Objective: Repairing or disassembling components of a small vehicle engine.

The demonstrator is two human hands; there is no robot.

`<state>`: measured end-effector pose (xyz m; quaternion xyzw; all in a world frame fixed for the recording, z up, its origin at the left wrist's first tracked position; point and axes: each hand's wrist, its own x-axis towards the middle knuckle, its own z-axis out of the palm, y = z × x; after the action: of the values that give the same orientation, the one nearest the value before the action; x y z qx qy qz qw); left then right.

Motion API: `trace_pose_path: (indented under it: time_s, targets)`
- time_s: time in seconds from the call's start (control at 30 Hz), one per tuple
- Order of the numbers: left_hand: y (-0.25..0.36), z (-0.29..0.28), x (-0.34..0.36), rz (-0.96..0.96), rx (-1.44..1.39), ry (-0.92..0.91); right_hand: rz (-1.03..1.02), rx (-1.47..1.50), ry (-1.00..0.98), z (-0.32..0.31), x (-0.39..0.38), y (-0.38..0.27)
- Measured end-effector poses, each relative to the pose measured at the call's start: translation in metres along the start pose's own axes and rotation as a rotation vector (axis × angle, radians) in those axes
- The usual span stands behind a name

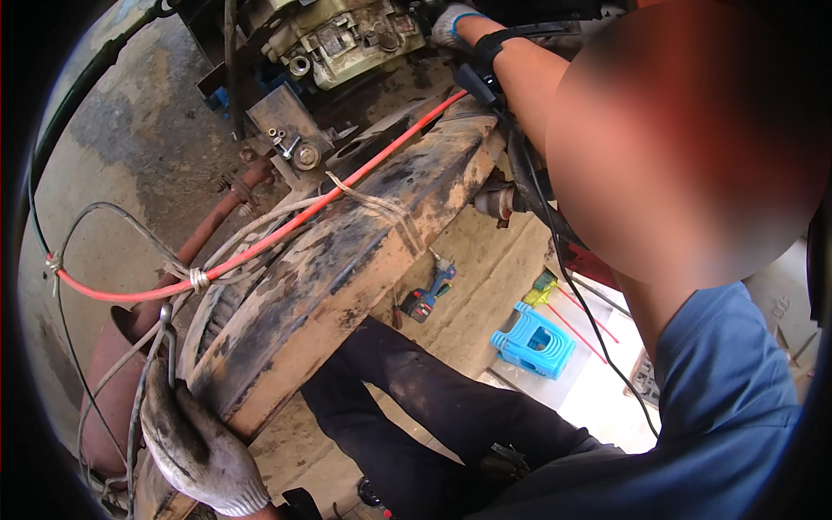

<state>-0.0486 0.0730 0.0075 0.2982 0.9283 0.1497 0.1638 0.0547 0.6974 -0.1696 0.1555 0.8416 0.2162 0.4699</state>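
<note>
My left hand point(204, 451), in a dirty white glove, is closed around a slim metal wrench point(171, 338). The wrench's rounded end points up past my fingers. That hand is against the lower end of a dirty, rusty frame beam point(321, 286), beside grey cables. My right arm reaches to the top of the view. There my right hand point(451, 28), gloved in white with a blue cuff, is beside a dirty metal engine housing point(347, 48). Its fingers are mostly hidden among dark parts, so what it touches does not show.
A red hose point(286, 230), tied to grey cables, crosses over the beam. Below are a cordless drill point(425, 299), a blue plastic stool point(533, 341) and a yellow-green brush point(542, 288). A black cable point(576, 299) hangs near my right arm. A round blur covers the upper right.
</note>
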Motion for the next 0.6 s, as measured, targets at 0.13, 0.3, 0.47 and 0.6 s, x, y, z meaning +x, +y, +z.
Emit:
trace_pose_path:
  time_s: [0.13,0.3,0.47,0.6]
  targets:
    - [0.0,0.0,-0.001,0.0,-0.003,-0.006,-0.302,-0.285,-0.112,-0.014,-0.027,0.01]
    - [0.001,0.0,-0.001,0.004,-0.019,-0.002,-0.089,-0.123,-0.1,-0.005,-0.004,0.001]
    - [0.001,0.001,-0.001,-0.023,-0.008,-0.002,-0.049,-0.009,-0.124,-0.008,-0.006,-0.002]
    - [0.0,0.0,0.0,0.002,-0.012,0.015,-0.201,-0.249,-0.123,-0.014,-0.025,0.003]
